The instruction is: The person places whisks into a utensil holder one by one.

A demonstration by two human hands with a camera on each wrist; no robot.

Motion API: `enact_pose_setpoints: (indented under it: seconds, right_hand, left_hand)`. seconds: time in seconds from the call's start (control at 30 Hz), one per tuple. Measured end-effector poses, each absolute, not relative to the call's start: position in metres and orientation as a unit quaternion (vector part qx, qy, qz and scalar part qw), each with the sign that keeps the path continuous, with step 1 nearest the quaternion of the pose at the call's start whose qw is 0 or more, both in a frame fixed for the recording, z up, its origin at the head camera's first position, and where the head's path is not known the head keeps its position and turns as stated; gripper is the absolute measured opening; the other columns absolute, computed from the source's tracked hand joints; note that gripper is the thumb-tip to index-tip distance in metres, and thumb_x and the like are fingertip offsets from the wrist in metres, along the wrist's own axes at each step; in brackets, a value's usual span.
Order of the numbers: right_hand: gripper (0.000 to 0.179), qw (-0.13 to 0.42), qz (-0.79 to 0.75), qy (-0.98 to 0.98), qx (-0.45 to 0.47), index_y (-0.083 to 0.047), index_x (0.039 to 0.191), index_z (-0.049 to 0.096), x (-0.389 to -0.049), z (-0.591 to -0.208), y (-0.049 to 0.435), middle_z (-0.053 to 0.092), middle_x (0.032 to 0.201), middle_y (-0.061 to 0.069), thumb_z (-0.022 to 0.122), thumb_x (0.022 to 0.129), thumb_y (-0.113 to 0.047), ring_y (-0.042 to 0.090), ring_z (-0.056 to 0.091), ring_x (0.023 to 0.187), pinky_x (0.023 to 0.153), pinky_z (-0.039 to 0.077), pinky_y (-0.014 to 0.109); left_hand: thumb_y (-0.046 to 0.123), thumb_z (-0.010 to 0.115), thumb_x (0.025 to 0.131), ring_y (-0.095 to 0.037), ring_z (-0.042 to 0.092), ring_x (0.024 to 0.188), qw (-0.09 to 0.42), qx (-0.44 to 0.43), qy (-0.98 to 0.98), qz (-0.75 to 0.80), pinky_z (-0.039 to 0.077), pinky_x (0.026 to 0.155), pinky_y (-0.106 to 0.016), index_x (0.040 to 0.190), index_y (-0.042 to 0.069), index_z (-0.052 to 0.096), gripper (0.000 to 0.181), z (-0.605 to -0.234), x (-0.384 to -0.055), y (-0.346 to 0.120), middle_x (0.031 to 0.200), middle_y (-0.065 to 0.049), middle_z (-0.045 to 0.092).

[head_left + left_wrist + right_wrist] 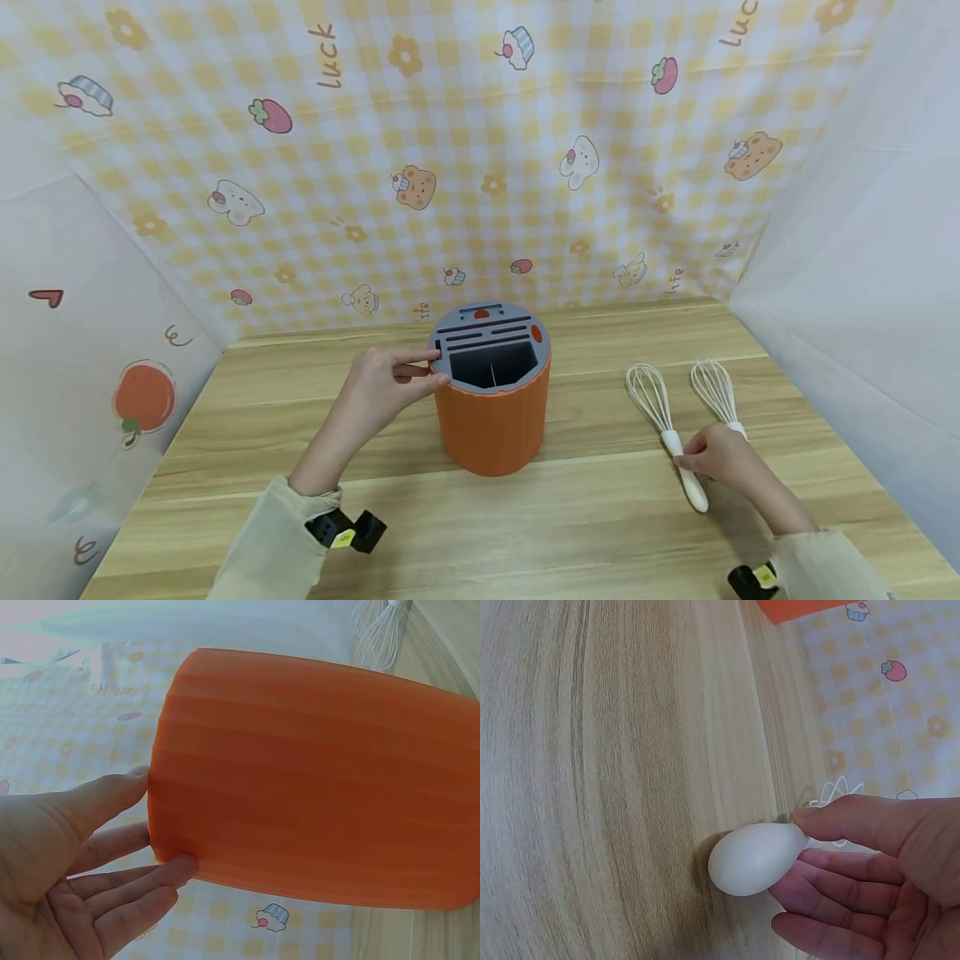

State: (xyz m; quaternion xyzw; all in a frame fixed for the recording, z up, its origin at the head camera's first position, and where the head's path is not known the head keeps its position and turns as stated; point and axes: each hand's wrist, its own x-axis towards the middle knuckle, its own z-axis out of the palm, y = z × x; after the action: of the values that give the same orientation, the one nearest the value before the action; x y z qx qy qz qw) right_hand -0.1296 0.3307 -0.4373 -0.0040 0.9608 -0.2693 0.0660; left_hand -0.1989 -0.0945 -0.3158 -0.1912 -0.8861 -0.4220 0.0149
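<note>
An orange utensil holder (491, 429) with a grey slotted lid (465, 327) stands upright on the table. My left hand (382, 379) touches the left side of its rim with the thumb and fingertips. In the left wrist view, these fingers (142, 889) lie fairly straight against the orange wall (315, 780). On the right, my right hand (723, 457) pinches the handle of a white whisk (672, 437) between thumb and fingers. The rounded handle end of this whisk (754, 859) shows in the right wrist view. A second white whisk (716, 390) lies beyond that hand, its handle mostly hidden.
The wooden table (592, 517) meets a yellow checked cloth (480, 150) behind the holder. White cloth hangs on the left (67, 375) and right (862, 275). Two open compartments (491, 362) show at the front of the lid, with narrow slots behind them.
</note>
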Motion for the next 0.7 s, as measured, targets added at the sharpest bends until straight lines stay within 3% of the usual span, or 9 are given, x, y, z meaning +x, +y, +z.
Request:
enact_pose_setpoints:
  seconds: [0.53,0.7]
  right_hand:
    - [0.027,0.065,-0.283,0.957,0.006,-0.009,0.054,0.057,-0.1274,-0.4378,0.3367,0.048,0.048,-0.002,0.066,0.079,-0.01,0.008,0.036,0.044,0.042,0.029,0.022]
    - [0.016,0.064,-0.28,0.958,0.021,-0.004,0.063,0.063,-0.128,-0.4316,0.3352,0.054,0.056,-0.001,0.067,0.078,-0.01,0.012,0.046,0.051,0.045,0.037,0.026]
  left_hand:
    - [0.025,0.075,0.077,-0.017,0.067,0.082,0.022,-0.197,-0.884,-0.424,0.053,0.067,-0.034,0.109,0.009,0.069,0.036,-0.3187,-0.1993,-0.0951,0.096,-0.008,0.069]
    - [0.026,0.075,0.077,-0.016,0.067,0.083,0.017,-0.192,-0.885,-0.425,0.052,0.068,-0.034,0.11,0.01,0.069,0.036,-0.318,-0.1985,-0.0953,0.098,-0.007,0.068]
